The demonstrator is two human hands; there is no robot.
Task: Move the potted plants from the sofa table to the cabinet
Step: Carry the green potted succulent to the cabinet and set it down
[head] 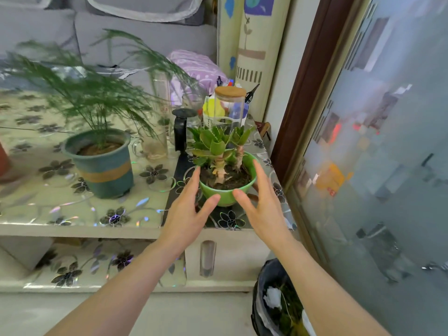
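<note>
The glossy round green pot (pixel 226 190) of spiky succulent is being flanked by the left hand (pixel 188 212) and right hand (pixel 263 209), fingers spread wide, not gripping; the feathery fern's teal pot (pixel 103 163) is being left beside it

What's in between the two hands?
The green pot with the spiky succulent sits between the left hand and the right hand in the head view. Both hands are open beside it, neither closed around it.
</note>
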